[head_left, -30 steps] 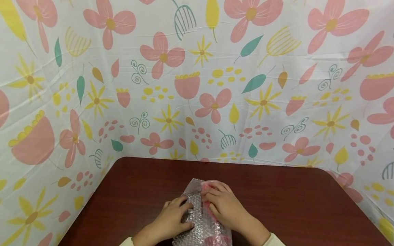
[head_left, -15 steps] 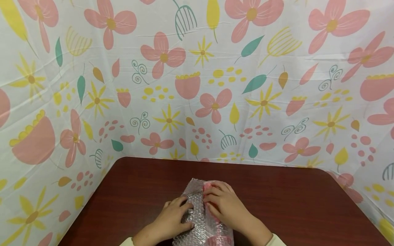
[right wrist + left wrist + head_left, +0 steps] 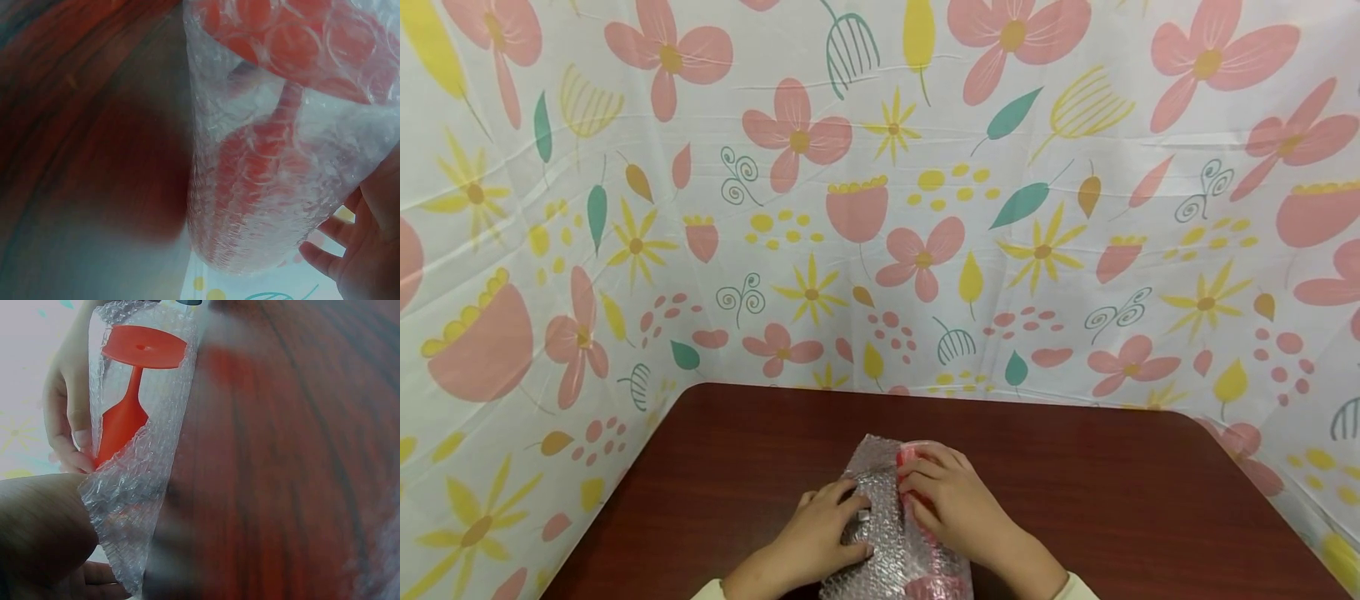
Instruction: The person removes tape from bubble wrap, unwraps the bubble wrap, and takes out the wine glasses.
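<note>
A red goblet [image 3: 125,431] lies on its side in bubble wrap [image 3: 156,444], its round foot toward the person. In the head view the wrap [image 3: 883,533] covers part of the goblet [image 3: 936,587], with a flat stretch extending to the left. My right hand [image 3: 955,508] holds the goblet, fingers curled over its bowl end; the right wrist view shows this hand [image 3: 369,250] along the wrapped side. My left hand [image 3: 820,533] rests on the flat wrap, fingers spread and slightly bent. A small white piece shows beside its fingers.
The dark red-brown table [image 3: 1120,483] has rounded far corners. A white cloth [image 3: 880,200] with pink, yellow and green flower prints hangs behind the table and along its sides.
My right hand and the goblet have shifted slightly to the right, and a wider strip of bubble wrap shows between the hands. The left hand has stayed in place.
</note>
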A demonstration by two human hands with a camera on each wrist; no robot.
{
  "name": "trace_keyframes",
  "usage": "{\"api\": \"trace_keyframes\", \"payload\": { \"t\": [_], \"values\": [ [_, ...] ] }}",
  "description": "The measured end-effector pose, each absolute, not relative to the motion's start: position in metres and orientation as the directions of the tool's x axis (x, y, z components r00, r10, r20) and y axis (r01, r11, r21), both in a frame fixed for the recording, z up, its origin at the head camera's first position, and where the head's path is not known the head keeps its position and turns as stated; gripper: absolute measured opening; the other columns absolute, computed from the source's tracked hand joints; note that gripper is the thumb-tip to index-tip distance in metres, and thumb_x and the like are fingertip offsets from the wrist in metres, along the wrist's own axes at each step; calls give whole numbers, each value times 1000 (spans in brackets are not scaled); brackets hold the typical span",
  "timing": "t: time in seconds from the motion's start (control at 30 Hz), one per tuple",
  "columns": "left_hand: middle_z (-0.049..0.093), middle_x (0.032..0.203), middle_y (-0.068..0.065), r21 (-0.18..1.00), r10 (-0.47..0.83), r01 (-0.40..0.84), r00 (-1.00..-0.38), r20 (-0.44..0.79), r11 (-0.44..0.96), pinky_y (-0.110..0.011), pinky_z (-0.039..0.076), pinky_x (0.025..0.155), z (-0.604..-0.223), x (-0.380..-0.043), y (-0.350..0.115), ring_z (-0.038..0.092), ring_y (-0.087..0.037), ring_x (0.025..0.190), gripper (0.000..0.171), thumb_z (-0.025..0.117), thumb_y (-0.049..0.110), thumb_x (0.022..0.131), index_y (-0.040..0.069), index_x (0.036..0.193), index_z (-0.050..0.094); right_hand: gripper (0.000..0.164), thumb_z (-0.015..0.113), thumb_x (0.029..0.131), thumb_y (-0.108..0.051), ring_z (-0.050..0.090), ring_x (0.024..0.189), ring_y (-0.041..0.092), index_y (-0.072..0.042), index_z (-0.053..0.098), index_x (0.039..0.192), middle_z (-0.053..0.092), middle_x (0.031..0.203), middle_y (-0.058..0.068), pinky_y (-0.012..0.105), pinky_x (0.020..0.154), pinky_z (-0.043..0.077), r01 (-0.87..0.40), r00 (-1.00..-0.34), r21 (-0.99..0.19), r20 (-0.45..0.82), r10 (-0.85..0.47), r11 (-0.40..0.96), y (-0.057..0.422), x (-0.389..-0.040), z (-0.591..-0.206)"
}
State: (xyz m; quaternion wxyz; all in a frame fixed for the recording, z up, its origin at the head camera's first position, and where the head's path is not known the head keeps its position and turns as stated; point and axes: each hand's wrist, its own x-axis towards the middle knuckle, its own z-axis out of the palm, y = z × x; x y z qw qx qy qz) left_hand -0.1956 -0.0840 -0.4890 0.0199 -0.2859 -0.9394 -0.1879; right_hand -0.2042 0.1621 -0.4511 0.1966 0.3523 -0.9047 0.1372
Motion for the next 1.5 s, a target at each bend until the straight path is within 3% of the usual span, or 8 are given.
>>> {"api": "trace_keyframes", "payload": {
  "t": [0.27,0.93,1.2,1.37,1.5],
  "values": [
    [54,145,-14,377,529,520,-844,89,767,-59,41,101,-487,-196,-86,51,-37,134,52,74,49,86,21,128,64,10,71,91,-21,51,131,27,-22,78,98,70,118,-7,54,109,41,-693,-674,-96,437,-595,715,166,-204,-453],
    [54,146,-14,384,519,510,-850,90,770,-57,41,102,-490,-197,-85,52,-36,134,51,73,49,86,21,128,64,15,71,89,-19,51,129,27,-26,78,99,69,120,-9,49,95,45,-657,-694,-53,433,-576,752,173,-198,-451],
    [53,147,-14,398,525,509,-848,77,763,-58,40,101,-491,-198,-85,51,-37,135,52,73,50,87,22,129,63,14,72,87,-15,54,128,29,-23,79,95,69,115,-5,54,103,44,-661,-683,-75,472,-557,747,178,-198,-451],
    [54,146,-14,386,531,520,-843,88,762,-58,41,100,-489,-197,-84,51,-37,134,53,74,50,85,22,129,64,8,76,86,-18,55,129,27,-21,77,92,69,110,-3,50,109,43,-680,-649,-55,511,-565,731,179,-200,-454],
    [54,146,-14,378,533,524,-841,91,763,-57,41,100,-488,-196,-85,51,-37,134,54,74,51,85,22,129,64,8,77,87,-21,54,130,27,-21,78,95,68,112,-2,49,108,44,-671,-657,-41,495,-568,740,181,-199,-453]
  ]
}}
